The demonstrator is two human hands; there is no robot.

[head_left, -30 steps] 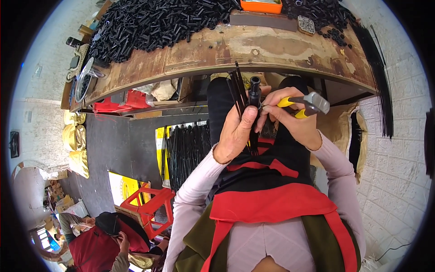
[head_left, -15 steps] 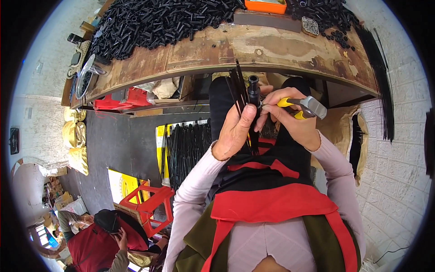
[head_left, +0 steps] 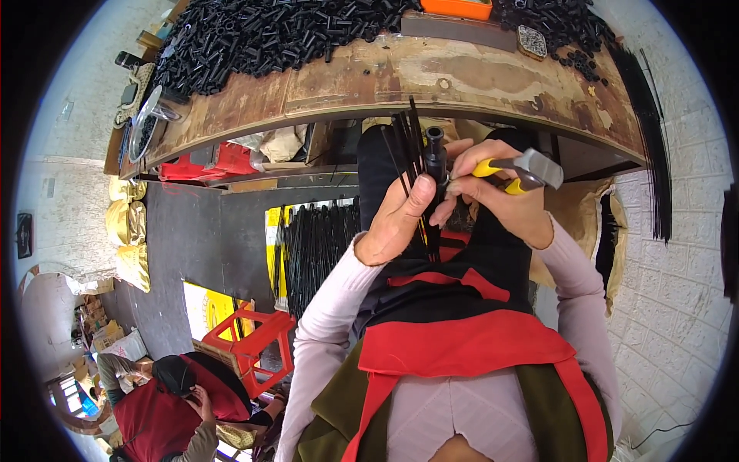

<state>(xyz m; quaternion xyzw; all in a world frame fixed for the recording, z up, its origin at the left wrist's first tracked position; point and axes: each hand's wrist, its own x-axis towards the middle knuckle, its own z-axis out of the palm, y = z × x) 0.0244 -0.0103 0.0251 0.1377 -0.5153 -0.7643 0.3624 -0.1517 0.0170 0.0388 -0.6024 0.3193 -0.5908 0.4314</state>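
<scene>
My left hand (head_left: pixel 396 227) is closed round a black tube (head_left: pixel 436 158) with a flared, hollow upper end. A bunch of thin black rods (head_left: pixel 406 142) stands up beside the tube, in the same hand. My right hand (head_left: pixel 504 204) holds a tool with yellow and black grips and a blocky grey metal head (head_left: pixel 541 168); its exact kind I cannot make out. The right thumb and fingertips pinch together against the tube's right side. Whatever small thing lies between them is hidden. Both hands are above my lap, just before the bench edge.
A wooden bench (head_left: pixel 339 85) spans the far side, heaped with short black tubes (head_left: pixel 277 35). An orange tray (head_left: pixel 458 8) and a small tin (head_left: pixel 531 42) stand there. Long black rods (head_left: pixel 315 254) lie at left near a red stool (head_left: pixel 265 346). Another person (head_left: pixel 173 408) sits lower left.
The tool's head has tilted and shifted slightly up and right with my right hand. Both hands keep their grip at the tube. The other person has moved a little.
</scene>
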